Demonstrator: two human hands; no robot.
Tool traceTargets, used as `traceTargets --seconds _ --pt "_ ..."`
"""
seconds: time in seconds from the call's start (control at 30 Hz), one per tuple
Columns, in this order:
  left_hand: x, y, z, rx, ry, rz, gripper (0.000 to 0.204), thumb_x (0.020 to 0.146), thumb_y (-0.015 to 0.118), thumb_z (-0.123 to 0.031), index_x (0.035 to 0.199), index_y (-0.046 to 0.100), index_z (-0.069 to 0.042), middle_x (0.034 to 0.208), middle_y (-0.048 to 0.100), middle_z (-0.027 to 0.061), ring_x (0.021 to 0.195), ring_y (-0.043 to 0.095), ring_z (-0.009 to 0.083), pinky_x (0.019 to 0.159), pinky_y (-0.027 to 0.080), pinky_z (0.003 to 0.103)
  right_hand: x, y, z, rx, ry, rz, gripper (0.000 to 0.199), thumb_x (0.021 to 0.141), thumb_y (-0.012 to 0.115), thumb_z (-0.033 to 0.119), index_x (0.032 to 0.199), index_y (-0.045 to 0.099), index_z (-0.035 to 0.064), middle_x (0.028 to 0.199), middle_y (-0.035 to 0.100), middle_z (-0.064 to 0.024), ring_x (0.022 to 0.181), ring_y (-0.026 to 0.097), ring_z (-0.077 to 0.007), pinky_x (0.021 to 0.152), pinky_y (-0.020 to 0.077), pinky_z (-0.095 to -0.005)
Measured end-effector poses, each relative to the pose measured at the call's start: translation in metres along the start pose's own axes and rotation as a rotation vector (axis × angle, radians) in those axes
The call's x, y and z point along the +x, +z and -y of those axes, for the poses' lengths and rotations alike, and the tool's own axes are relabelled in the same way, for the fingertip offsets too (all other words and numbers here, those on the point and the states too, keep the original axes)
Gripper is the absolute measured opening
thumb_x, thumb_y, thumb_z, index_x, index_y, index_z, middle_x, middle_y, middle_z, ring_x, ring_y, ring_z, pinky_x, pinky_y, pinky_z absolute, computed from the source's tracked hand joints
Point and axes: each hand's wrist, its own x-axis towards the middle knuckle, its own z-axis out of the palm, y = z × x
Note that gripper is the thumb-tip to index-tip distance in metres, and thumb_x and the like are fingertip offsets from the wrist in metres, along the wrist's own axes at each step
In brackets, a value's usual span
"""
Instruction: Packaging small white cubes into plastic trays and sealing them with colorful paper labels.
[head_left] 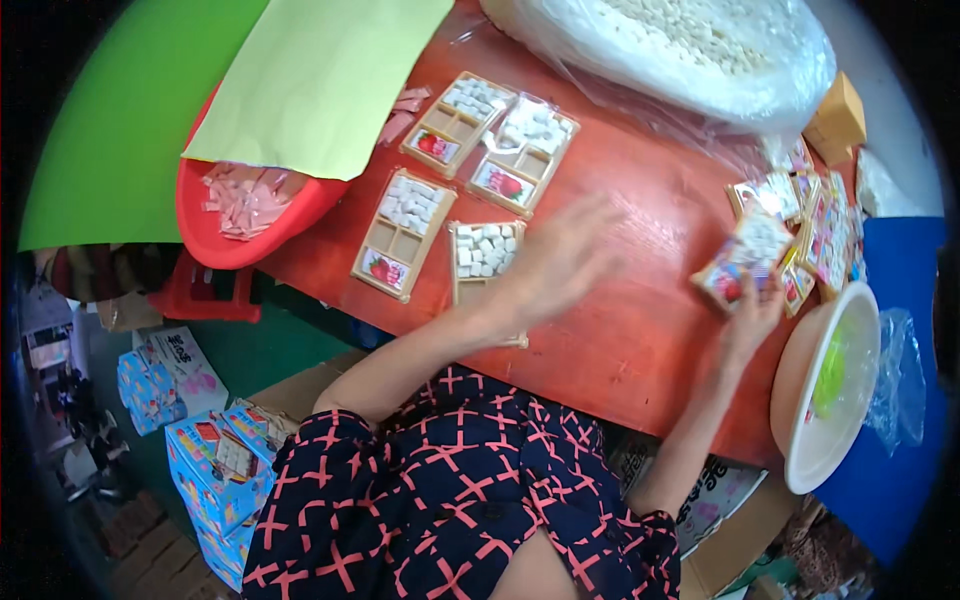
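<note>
My right hand point(752, 318) grips a filled compartment tray point(750, 252) at its near end, close to a pile of similar trays point(828, 232). My left hand point(568, 262) is blurred by motion over the table, its fingers stretched out and nothing visible in them. Beneath that wrist lies a tan tray of white pieces point(486, 250), its lower part hidden by my forearm. Three more tan trays stand to the left: a far one point(452, 128), one beside it point(524, 155) and a nearer one point(402, 232). Each holds white pieces and a small packet with a red fruit picture.
A red basin point(190, 225) of pink sachets point(248, 200) sits at left, partly under yellow paper point(320, 80). A large plastic bag of white pieces point(690, 50) lies at the back. A white bowl point(795, 440) stands at right. Blue boxes point(215, 480) are low at left.
</note>
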Motion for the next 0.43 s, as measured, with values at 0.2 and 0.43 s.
traceTargets --seconds 0.2,0.43 --pt "0.009 -0.068 0.043 0.288 -0.120 -0.161 0.038 0.072 0.061 -0.006 0.107 0.049 0.001 0.104 0.051 0.0182 0.095 0.048 0.0348 0.083 0.040 0.039 0.092 -0.059 -0.003 -0.584 -0.260 -0.019 0.031 0.079 0.060 0.008 0.102 0.049 -0.0101 0.092 0.054 -0.0138 0.081 0.054 -0.0195 0.067 0.0471 -0.0298" --pt "0.008 -0.064 0.049 0.530 -0.126 -0.109 0.045 0.070 0.066 -0.012 0.111 0.049 -0.004 0.122 0.039 0.0173 0.112 0.036 0.0353 0.087 0.035 0.048 0.019 0.124 0.042 -0.672 -0.745 0.482 0.030 0.081 0.056 0.015 0.108 0.053 0.0029 0.107 0.054 -0.0127 0.098 0.050 -0.0211 0.086 0.0383 -0.0318"
